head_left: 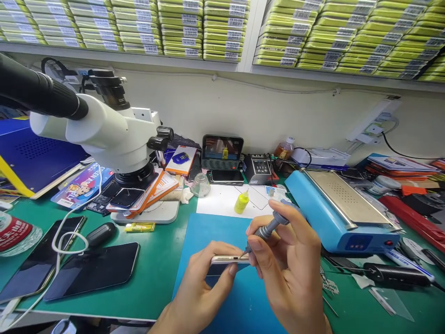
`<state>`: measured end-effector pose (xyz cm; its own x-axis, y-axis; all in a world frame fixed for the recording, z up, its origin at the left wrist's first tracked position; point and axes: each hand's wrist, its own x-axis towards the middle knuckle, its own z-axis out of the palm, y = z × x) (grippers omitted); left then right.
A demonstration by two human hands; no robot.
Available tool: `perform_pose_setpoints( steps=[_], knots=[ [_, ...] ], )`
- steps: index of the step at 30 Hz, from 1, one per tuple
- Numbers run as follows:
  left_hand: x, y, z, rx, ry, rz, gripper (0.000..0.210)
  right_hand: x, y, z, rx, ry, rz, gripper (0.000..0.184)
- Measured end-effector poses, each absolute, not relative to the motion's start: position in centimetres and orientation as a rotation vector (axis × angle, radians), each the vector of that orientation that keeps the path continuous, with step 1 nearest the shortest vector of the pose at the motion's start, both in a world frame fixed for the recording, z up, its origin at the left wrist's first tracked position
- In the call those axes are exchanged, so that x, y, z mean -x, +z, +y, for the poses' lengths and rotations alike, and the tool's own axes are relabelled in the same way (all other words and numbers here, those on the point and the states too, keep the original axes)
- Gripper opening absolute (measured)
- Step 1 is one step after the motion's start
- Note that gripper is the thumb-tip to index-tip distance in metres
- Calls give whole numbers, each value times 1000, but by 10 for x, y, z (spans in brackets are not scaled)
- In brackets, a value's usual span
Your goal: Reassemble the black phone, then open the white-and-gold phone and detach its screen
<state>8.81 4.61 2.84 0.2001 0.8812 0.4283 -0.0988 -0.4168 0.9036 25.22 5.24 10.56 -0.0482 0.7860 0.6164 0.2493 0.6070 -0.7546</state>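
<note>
At the far left, a dark phone (97,269) is laid face up on the green mat (158,278), with a white microscope (104,134) set behind it. Just in front of the microscope's base, a yellow lighter (139,227) is seen. Above the blue mat (196,234), a pale-edged phone (222,260) is gripped by the left hand (205,283), its thumb closed against the fingers, with the port edge turned toward the camera. A small yellow bottle (241,204) is stood beyond it on a white sheet (212,199). A grey screwdriver (266,230) is pinched between thumb and curled fingers of the right hand (288,264), its tip brought to the edge beside the port; whether a screw is engaged cannot be told. Farther right, a blue machine (308,204) is placed.
</note>
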Motion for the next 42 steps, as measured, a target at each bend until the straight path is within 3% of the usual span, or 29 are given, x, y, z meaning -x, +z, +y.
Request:
perform_pose_setpoints(
  steps=[10,16,24,42],
  knots=[
    [-92,31,46,-1589,1397,754,12,-266,105,53,855,628,-1737,59],
    [-92,28,44,-1585,1407,745,10,-270,102,56,820,485,-1786,60],
    [-91,26,44,-1572,1423,721,13,-276,104,56,812,492,-1810,47],
    [-90,21,49,-1525,1475,675,15,-262,110,57,829,266,-1892,61]
  ],
)
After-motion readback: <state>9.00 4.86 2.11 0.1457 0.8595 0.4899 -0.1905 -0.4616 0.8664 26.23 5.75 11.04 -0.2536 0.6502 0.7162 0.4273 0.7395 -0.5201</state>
